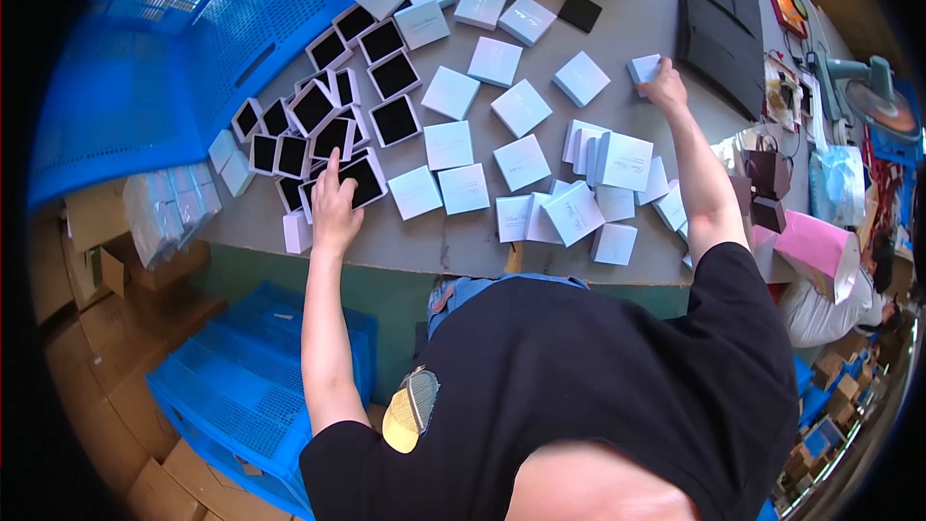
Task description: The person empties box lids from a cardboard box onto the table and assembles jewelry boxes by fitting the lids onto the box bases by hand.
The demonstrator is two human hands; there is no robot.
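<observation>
At the far right of the table my right hand [666, 89] grips a small white box [643, 68] by its near corner, thumb and fingers closed on it. My left hand [334, 205] reaches over a cluster of open box bases with black inserts on the left; its fingers are stretched and touch or hover just over an open box base [367, 180]. Whether it presses on that base, I cannot tell. Between my hands lie several closed white boxes with silver lettering, such as one box [521, 162] and a tilted one [572, 212].
A blue plastic crate [227, 68] stands at the table's left edge, with more blue crates [241, 376] below. A black square pad [580, 12] lies at the back, and a dark folded sheet [719, 29] at right. A pink bag [815, 251] and a fan [880, 96] are farther right.
</observation>
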